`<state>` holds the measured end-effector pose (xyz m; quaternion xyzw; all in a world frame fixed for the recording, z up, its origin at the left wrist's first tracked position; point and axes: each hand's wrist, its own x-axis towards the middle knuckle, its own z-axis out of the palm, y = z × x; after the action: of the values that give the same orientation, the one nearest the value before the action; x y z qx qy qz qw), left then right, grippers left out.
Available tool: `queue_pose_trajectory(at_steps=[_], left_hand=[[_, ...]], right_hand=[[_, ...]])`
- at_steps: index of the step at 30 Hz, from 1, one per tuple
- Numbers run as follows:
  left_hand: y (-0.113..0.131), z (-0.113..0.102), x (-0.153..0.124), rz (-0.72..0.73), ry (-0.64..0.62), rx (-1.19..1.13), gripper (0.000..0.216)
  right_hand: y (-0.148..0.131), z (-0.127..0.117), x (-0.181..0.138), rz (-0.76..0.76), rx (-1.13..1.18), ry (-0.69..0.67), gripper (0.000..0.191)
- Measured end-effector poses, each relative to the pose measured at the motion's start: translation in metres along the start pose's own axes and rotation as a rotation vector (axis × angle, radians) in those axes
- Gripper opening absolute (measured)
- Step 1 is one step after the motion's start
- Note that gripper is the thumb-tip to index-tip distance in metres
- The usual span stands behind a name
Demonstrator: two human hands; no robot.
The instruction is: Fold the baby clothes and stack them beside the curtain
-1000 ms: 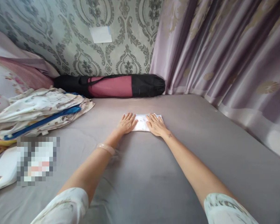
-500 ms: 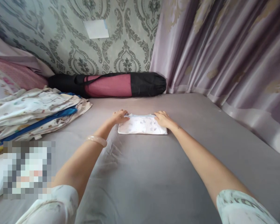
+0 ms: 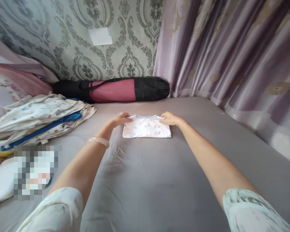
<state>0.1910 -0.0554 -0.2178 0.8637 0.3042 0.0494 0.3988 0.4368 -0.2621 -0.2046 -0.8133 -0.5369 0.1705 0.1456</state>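
Observation:
A small white printed shirt [image 3: 147, 128] with a pale blue neckline lies folded into a flat rectangle on the grey bed sheet [image 3: 149, 180]. My left hand [image 3: 121, 119] pinches its far left corner between thumb and fingers. At the far right corner, my right hand [image 3: 170, 119] grips the cloth in the same way. The far edge with the neckline looks slightly raised between the two hands, while the near edge rests on the sheet. A pale bangle [image 3: 99, 141] circles my left wrist.
A heap of clothes [image 3: 38, 119] lies at the left, with a white object [image 3: 4, 182] and a blurred-out item [image 3: 37, 174] nearer me. A black and pink rolled bag [image 3: 112, 90] lies along the wall. Purple curtains [image 3: 207, 48] hang at the right.
My fingers have closed on the shirt's far corners, where they lay flatter before. The far edge has lifted a little and more of the blue neckline shows. The view has shifted slightly.

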Motion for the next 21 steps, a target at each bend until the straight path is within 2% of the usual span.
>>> queue_pose_trajectory(at_steps=[4, 7, 10, 12, 14, 17, 19, 21], left_hand=[[0.019, -0.018, -0.030, 0.174, 0.023, -0.165, 0.037], [0.038, -0.029, -0.054, 0.288, 0.118, -0.203, 0.036], [0.049, -0.025, -0.080, 0.384, 0.294, -0.064, 0.031], [0.045, -0.012, -0.099, 0.430, 0.350, 0.119, 0.027], [0.033, 0.008, -0.121, 0.463, 0.316, 0.314, 0.030], [0.005, 0.040, -0.154, 0.500, 0.140, 0.530, 0.045], [-0.011, 0.054, -0.170, 0.501, 0.033, 0.593, 0.057], [-0.020, 0.060, -0.178, 0.476, 0.011, 0.608, 0.064]], right_hand=[[-0.005, -0.021, -0.030, -0.093, 0.205, 0.074, 0.025], [-0.015, -0.034, -0.053, -0.197, 0.236, 0.180, 0.025], [-0.025, -0.032, -0.081, -0.281, 0.121, 0.344, 0.028], [-0.029, -0.017, -0.104, -0.317, -0.033, 0.412, 0.033], [-0.028, 0.006, -0.130, -0.361, -0.180, 0.404, 0.038], [-0.020, 0.043, -0.167, -0.462, -0.279, 0.242, 0.044], [-0.013, 0.059, -0.182, -0.480, -0.272, 0.149, 0.050], [-0.011, 0.064, -0.187, -0.428, -0.241, 0.131, 0.054]])
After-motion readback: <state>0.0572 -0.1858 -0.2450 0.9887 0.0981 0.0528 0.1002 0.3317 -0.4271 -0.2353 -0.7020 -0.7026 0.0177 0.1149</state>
